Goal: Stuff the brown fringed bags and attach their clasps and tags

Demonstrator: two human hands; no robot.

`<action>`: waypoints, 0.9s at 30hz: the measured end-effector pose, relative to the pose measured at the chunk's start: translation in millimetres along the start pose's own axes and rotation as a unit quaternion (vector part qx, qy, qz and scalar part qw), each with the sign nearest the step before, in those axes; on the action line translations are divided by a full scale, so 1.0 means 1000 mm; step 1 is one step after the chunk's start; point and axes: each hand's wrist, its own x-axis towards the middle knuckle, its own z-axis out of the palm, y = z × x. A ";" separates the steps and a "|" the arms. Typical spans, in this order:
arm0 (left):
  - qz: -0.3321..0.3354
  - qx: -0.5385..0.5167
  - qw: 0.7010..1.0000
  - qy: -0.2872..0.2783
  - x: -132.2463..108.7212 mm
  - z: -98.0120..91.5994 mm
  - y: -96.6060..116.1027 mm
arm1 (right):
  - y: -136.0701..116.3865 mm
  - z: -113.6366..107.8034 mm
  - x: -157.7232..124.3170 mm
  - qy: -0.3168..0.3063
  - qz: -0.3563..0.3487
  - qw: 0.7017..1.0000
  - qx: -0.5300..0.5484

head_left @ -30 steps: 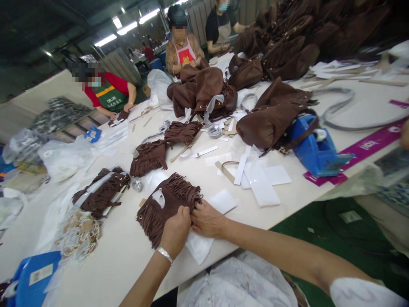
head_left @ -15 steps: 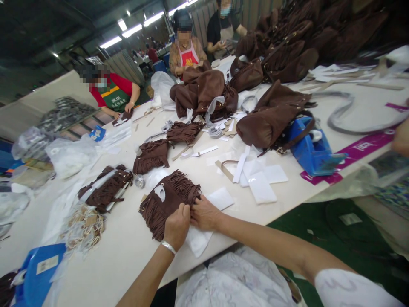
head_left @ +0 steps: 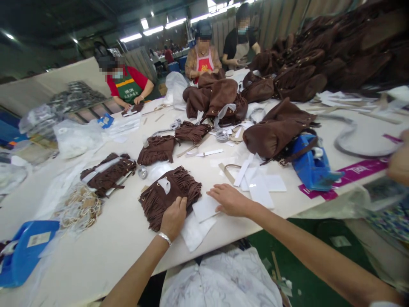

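A small brown fringed bag [head_left: 162, 197] lies on the table in front of me, with a whitish piece on its flap. My left hand [head_left: 174, 215], with a silver bracelet at the wrist, has its fingers closed on the near edge of this bag. To the right, my right hand [head_left: 231, 200] reaches over a white rectangular sheet [head_left: 204, 208], fingers stretched and apart at its upper edge. Whether the fingertips touch the sheet I cannot tell. Under it, a crumpled white sheet [head_left: 196, 232] lies near the table edge.
More fringed bags [head_left: 108, 172] lie to the left and behind. Larger brown bags [head_left: 271, 132] pile up at the right, beside a blue tape dispenser [head_left: 309, 164]. Another blue dispenser [head_left: 32, 256] stands at lower left, near tangled tags [head_left: 78, 204]. Several co-workers stand across the table.
My right hand has come off the fringed bag and moved right to the white sheet, its fingers opening out. My left hand stays on the bag. The view has shifted slightly.
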 end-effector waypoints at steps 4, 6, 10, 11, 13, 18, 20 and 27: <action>-0.004 -0.037 0.999 -0.001 -0.009 -0.024 -0.012 | 0.010 -0.001 0.006 -0.080 0.005 0.996 -0.042; -0.004 -0.057 0.998 -0.009 -0.014 -0.035 -0.022 | 0.009 -0.010 0.011 -0.091 0.016 0.995 -0.041; -0.006 -0.100 0.995 -0.025 -0.016 -0.043 -0.039 | 0.002 -0.047 0.007 -0.050 0.061 0.995 0.055; -0.007 -0.110 0.994 -0.026 -0.014 -0.044 -0.042 | -0.002 -0.054 0.003 -0.029 0.085 0.989 0.118; -0.012 -0.127 0.991 -0.028 -0.012 -0.044 -0.047 | -0.015 -0.054 -0.003 0.002 0.161 0.943 0.292; -0.001 -0.176 0.984 -0.037 -0.011 -0.046 -0.055 | -0.074 0.013 -0.013 -0.028 0.364 0.645 0.671; 0.006 -0.191 0.981 -0.043 -0.011 -0.047 -0.058 | -0.098 0.041 -0.009 -0.066 0.378 0.546 0.745; 0.044 -0.129 0.988 -0.078 -0.016 -0.054 -0.059 | -0.128 0.062 0.042 0.021 0.433 0.506 0.746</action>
